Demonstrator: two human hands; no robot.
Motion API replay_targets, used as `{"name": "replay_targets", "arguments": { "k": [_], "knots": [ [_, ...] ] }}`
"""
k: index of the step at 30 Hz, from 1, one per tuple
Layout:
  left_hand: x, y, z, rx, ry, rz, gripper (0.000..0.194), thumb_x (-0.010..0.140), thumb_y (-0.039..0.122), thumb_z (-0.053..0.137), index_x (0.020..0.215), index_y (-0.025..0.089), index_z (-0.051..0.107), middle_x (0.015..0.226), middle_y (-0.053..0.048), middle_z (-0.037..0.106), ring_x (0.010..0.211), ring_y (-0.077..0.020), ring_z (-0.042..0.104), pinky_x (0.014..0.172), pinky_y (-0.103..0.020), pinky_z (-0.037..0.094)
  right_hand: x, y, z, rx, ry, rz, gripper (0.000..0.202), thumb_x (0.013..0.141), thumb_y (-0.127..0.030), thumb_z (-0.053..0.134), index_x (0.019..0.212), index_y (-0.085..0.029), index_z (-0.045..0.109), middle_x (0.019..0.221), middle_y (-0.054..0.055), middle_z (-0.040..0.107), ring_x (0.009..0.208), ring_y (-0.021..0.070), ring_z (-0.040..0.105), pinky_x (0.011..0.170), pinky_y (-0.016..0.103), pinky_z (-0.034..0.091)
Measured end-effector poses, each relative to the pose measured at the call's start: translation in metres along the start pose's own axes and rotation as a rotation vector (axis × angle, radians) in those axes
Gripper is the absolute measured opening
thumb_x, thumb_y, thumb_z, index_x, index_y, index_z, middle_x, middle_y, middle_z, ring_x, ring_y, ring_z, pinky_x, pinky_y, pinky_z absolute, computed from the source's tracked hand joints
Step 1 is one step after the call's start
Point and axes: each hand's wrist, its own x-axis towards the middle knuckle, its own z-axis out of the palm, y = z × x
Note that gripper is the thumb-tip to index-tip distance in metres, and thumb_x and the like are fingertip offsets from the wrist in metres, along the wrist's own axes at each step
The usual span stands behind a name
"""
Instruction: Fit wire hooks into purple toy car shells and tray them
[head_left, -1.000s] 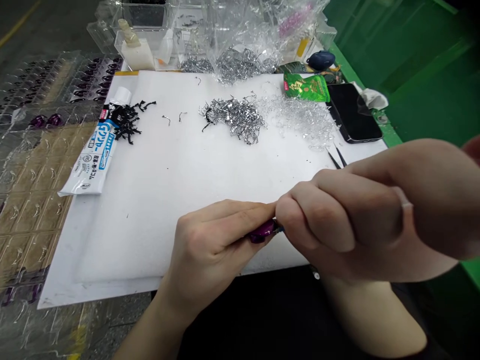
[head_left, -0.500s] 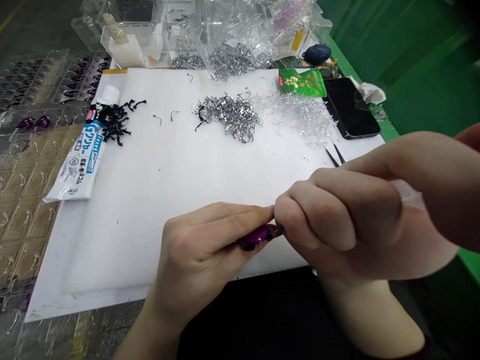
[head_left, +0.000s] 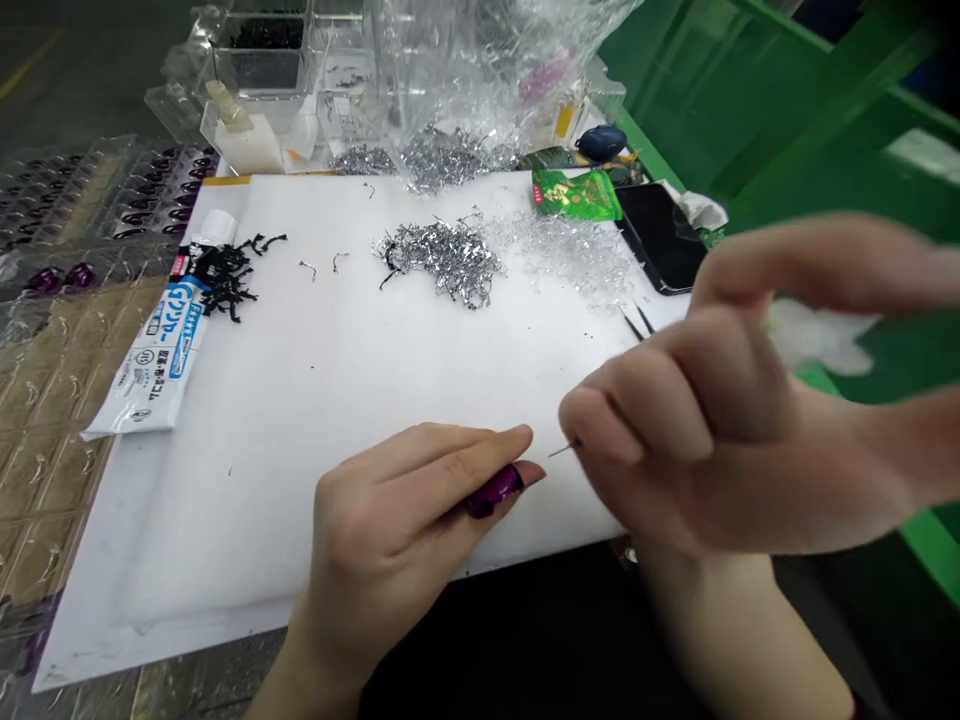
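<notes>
Near the front edge of the white board (head_left: 300,520), my left hand (head_left: 405,500) pinches a glossy purple piece (head_left: 496,491) between thumb and fingers. To its right, my right hand (head_left: 697,400) has its lower fingers curled round a tool whose thin metal tip (head_left: 562,451) pokes out toward the purple piece, with a gap between them. Most of that tool is hidden in the fist. The right thumb and index finger are spread apart, blurred, with a whitish translucent thing (head_left: 821,335) showing between them.
A white and blue tube (head_left: 161,355) lies at the left beside black twisted bits (head_left: 229,280). Silver shreds (head_left: 446,258) are mid-board. Farther right are a green packet (head_left: 576,194), a phone (head_left: 661,235) and tweezers (head_left: 639,322). Plastic trays (head_left: 45,400) line the left.
The thin tip in my right hand has come away from the purple piece. My right thumb and index finger have spread wider. The view has shifted slightly.
</notes>
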Motion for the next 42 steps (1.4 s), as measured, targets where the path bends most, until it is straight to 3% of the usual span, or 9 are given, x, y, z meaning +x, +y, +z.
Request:
{"name": "replay_targets", "arguments": {
  "k": [4, 7, 11, 15, 21, 26, 32, 37, 42],
  "knots": [
    [0.0, 0.002, 0.0, 0.06, 0.063, 0.057, 0.037, 0.093, 0.001, 0.085, 0.121, 0.025, 0.084, 0.104, 0.002, 0.082, 0.089, -0.012, 0.077, 0.079, -0.023, 0.063, 0.014, -0.022, -0.009, 0.115, 0.31, 0.006, 0.037, 0.099, -0.028, 0.059, 0.133, -0.041, 0.055, 0.087, -0.003, 0.054, 0.082, 0.0181, 0.062, 0.089, 0.033, 0.062],
    [0.002, 0.006, 0.0, 0.072, 0.179, 0.016, 0.029, 0.097, 0.003, 0.078, 0.112, 0.027, 0.083, 0.097, 0.003, 0.078, 0.079, -0.0115, 0.073, 0.07, -0.025, 0.059, 0.026, -0.015, -0.011, 0.063, 0.073, -0.001, 0.034, 0.101, -0.01, 0.052, 0.129, -0.029, 0.053, 0.107, -0.001, 0.07, 0.115, 0.0182, 0.07, 0.112, 0.038, 0.056],
    [0.004, 0.014, -0.001, 0.039, 0.213, -0.172, 0.022, 0.097, 0.006, 0.071, 0.103, 0.027, 0.077, 0.083, 0.006, 0.07, 0.066, -0.0089, 0.062, 0.066, -0.023, 0.052, 0.032, 0.015, -0.007, -0.205, -0.114, 0.021, 0.026, 0.108, -0.017, 0.057, 0.131, -0.027, 0.049, 0.117, 0.004, 0.078, 0.122, 0.0209, 0.075, 0.11, 0.041, 0.056],
    [0.005, 0.021, -0.006, -0.21, 0.148, -0.443, 0.028, 0.077, 0.025, 0.095, 0.095, 0.025, 0.074, 0.074, 0.006, 0.06, 0.056, -0.0077, 0.047, 0.051, -0.022, 0.038, 0.03, 0.024, -0.01, -0.338, -0.156, 0.072, 0.028, 0.109, -0.026, 0.063, 0.135, -0.025, 0.051, 0.125, 0.007, 0.08, 0.127, 0.0229, 0.075, 0.113, 0.044, 0.056],
    [-0.001, 0.014, -0.022, -0.654, 0.05, -0.656, 0.023, 0.09, 0.044, 0.071, 0.087, 0.021, 0.07, 0.075, -0.001, 0.061, 0.058, -0.0103, 0.038, 0.046, -0.023, 0.024, 0.074, 0.017, -0.034, -0.771, 0.032, -0.24, 0.021, 0.11, -0.028, 0.061, 0.121, -0.018, 0.075, 0.12, 0.012, 0.08, 0.106, 0.0262, 0.076, 0.086, 0.04, 0.06],
    [0.003, 0.012, -0.03, -0.81, 0.025, -0.755, 0.026, 0.08, 0.045, 0.07, 0.085, 0.02, 0.069, 0.072, -0.002, 0.059, 0.06, -0.0117, 0.039, 0.047, -0.021, 0.023, 0.133, 0.033, -0.037, -1.155, -0.345, -0.462, 0.034, 0.1, -0.008, 0.059, 0.117, -0.018, 0.086, 0.126, 0.015, 0.078, 0.12, 0.0358, 0.063, 0.105, 0.055, 0.051],
    [0.011, 0.016, -0.03, -0.897, 0.014, -0.811, 0.062, 0.086, 0.079, 0.064, 0.08, 0.018, 0.065, 0.062, 0.001, 0.049, 0.054, -0.0098, 0.029, 0.045, -0.022, 0.016, 0.153, 0.034, -0.026, -1.212, -0.505, -0.492, 0.034, 0.09, -0.002, 0.062, 0.094, -0.022, 0.089, 0.128, 0.01, 0.08, 0.129, 0.0391, 0.057, 0.1, 0.053, 0.045],
    [0.009, 0.013, -0.028, -0.897, -0.011, -0.835, 0.04, 0.081, 0.054, 0.065, 0.089, 0.016, 0.074, 0.062, 0.002, 0.047, 0.053, -0.0089, 0.028, 0.045, -0.021, 0.016, 0.147, 0.031, -0.03, -1.189, -0.428, -0.508, 0.026, 0.092, -0.007, 0.063, 0.089, -0.022, 0.085, 0.115, 0.008, 0.082, 0.119, 0.0345, 0.061, 0.096, 0.05, 0.047],
    [0.002, 0.009, -0.023, -0.862, 0.034, -0.837, 0.025, 0.098, 0.043, 0.064, 0.104, 0.022, 0.075, 0.078, 0.001, 0.056, 0.058, -0.0085, 0.033, 0.046, -0.018, 0.023, 0.123, 0.021, -0.037, -0.813, -0.07, -0.322, 0.014, 0.095, -0.02, 0.07, 0.098, -0.02, 0.083, 0.104, 0.006, 0.083, 0.098, 0.0253, 0.072, 0.08, 0.04, 0.054]
  ]
}}
